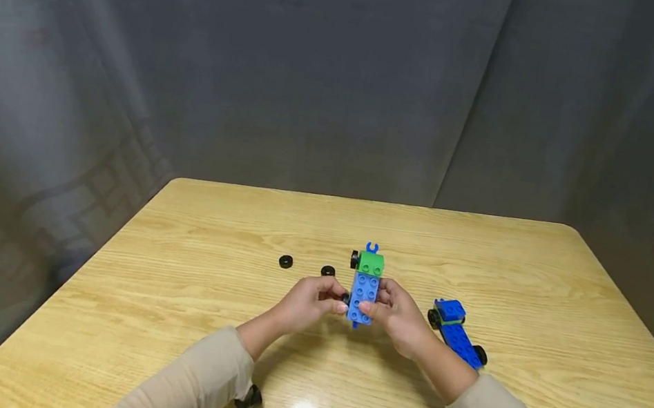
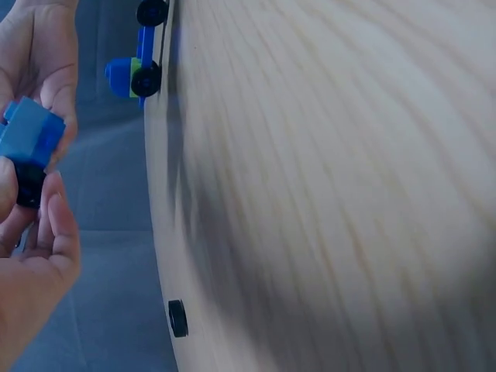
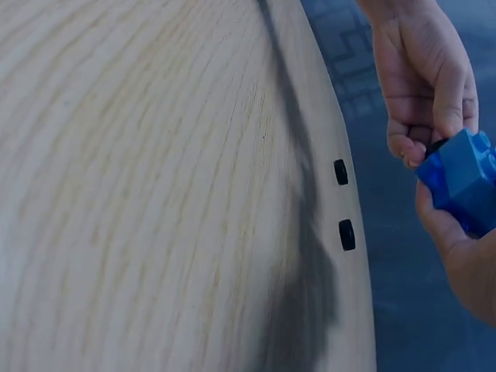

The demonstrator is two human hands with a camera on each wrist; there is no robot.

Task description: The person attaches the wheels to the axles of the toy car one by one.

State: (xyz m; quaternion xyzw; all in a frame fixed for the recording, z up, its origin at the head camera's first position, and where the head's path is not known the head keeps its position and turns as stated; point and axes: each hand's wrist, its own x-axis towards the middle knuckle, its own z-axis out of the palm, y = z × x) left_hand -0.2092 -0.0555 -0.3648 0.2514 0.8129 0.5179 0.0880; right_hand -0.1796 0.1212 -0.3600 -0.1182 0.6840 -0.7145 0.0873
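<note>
My right hand (image 1: 401, 319) grips a blue toy car (image 1: 363, 293) with a green block at its far end, the thumb lying across its studs. A black wheel sits on the car's far left side, and a blue hook sticks out beyond the green block. At the car's near left side my left hand (image 1: 313, 303) pinches another black wheel (image 2: 31, 184) between thumb and fingers, right against the blue body. In the right wrist view the blue body (image 3: 461, 174) hides most of that wheel. Both hands are raised over the wooden table (image 1: 223, 231).
Two loose black wheels, one on the left (image 1: 286, 262) and another (image 1: 328, 271) closer to the hands, lie beyond the left hand. A second toy car (image 1: 456, 330), dark blue with black wheels, stands right of the right hand. Grey cloth (image 1: 319, 77) hangs behind the table.
</note>
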